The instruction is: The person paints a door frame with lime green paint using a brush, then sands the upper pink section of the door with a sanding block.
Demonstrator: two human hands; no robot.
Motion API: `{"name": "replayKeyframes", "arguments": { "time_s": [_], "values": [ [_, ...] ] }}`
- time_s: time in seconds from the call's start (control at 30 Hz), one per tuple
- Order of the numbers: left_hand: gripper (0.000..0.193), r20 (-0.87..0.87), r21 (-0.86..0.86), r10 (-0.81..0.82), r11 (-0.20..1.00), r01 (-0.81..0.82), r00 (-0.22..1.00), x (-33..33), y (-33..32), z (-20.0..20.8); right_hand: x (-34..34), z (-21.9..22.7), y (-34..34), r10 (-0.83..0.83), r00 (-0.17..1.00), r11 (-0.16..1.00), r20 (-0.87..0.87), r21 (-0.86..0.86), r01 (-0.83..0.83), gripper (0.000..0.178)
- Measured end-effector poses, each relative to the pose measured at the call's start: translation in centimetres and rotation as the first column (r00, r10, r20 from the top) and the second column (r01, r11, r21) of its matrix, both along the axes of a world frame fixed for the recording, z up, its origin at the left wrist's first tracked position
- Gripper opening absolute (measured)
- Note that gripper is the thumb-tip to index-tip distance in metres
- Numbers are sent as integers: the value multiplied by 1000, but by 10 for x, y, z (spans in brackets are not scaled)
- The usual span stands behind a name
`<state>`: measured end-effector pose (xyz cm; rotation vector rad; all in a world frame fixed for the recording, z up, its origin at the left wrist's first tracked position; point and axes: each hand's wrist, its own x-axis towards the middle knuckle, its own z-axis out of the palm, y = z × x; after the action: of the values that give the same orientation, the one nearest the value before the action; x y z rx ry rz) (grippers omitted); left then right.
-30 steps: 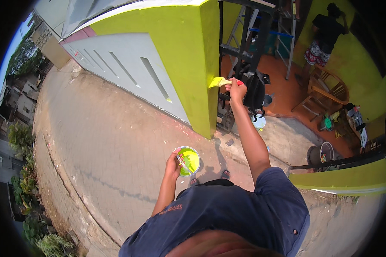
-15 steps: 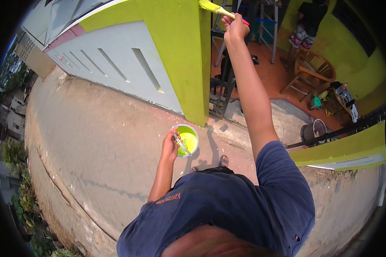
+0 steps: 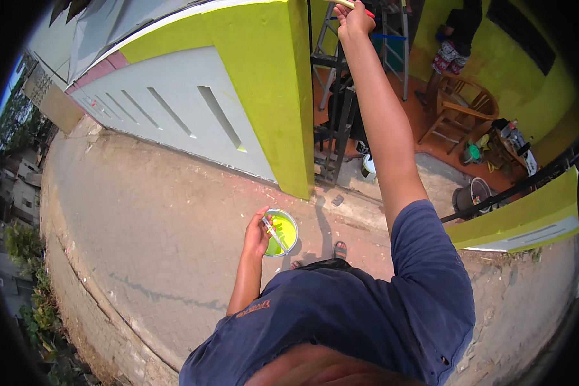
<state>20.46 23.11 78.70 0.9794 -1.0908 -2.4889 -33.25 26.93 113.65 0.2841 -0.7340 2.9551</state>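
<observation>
My left hand (image 3: 257,237) is closed on the rim side of a small bucket (image 3: 290,245) of bright yellow-green paint, at waist height. A pale narrow strip, perhaps its handle, crosses the bucket's mouth beside my fingers. My right arm is stretched far up and forward. In that right hand (image 3: 355,20) is a paintbrush (image 3: 344,3) with a pale wooden handle and a red end; its bristles are cut off by the top of the picture. Just left of the brush rises a yellow-green pillar (image 3: 264,83), part of a wall with grey slotted panels (image 3: 180,96).
Right of the pillar are a dark metal gate (image 3: 336,138) and a stepladder (image 3: 405,58). Farther in, a person (image 3: 460,32) stands near a wooden chair (image 3: 466,106). A grey bucket (image 3: 479,192) sits by the low wall (image 3: 527,222). Paving (image 3: 154,212) stretches left.
The brush and my right hand have moved up, taking the bristles out of view. My left hand and the paint bucket now appear slightly lower in the picture.
</observation>
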Motion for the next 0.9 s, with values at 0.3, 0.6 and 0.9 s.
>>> {"name": "replayKeyframes", "arguments": {
  "time_s": [0.3, 0.6, 0.9],
  "values": [
    [44, -24, -1, 37, 999, -37, 999, -3, 3, 11, 12, -174, -12, 80, 897, 989, 436, 78, -126, 21],
    [40, -92, -36, -15, 999, 12, 996, -12, 8, 28, 98, -208, 22, -164, 968, 714, 188, 700, -15, 24],
    [37, -105, -42, -163, 986, 159, 981, -26, 22, 46, 80, -149, 18, 47, 964, 993, 261, 93, -74, 17]
  ]
}}
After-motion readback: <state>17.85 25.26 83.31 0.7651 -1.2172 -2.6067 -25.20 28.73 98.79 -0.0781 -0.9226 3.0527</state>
